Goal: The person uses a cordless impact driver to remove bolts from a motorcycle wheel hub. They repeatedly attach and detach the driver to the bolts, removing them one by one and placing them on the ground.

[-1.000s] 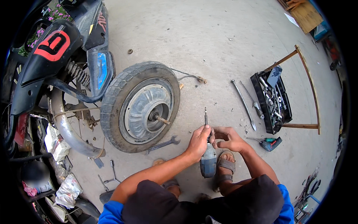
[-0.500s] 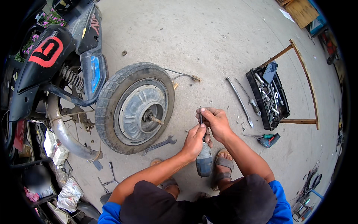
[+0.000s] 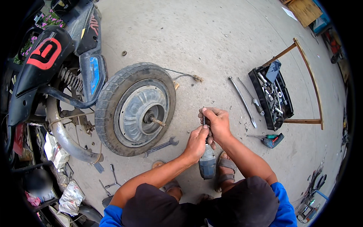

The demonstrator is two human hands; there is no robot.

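Between my feet is a grey and dark-blue power driver (image 3: 207,164), its body partly below my hands. A thin dark rod, seemingly a bit (image 3: 204,120), rises in line with the tool's front end. My left hand (image 3: 196,144) is closed in a pinch on the rod's lower part, just above the driver. My right hand (image 3: 218,124) pinches the rod near its top between thumb and fingers, the other fingers curled behind it. Where rod and driver meet is hidden by my fingers. Left of my hands lies a wheel (image 3: 140,109) with a hub motor, its threaded axle pointing up.
An open-ended wrench (image 3: 162,146) lies beside the wheel. On the right are a pry bar (image 3: 243,102), a screwdriver (image 3: 258,106), an open black toolbox (image 3: 289,110) and a green-and-red tool (image 3: 273,141). A scooter (image 3: 45,75) stands at the left; a wooden frame (image 3: 308,75) is beyond the toolbox.
The view has shifted slightly, so the wheel and scooter appear a little further left. Both hands keep their hold on the rod with hardly any movement.
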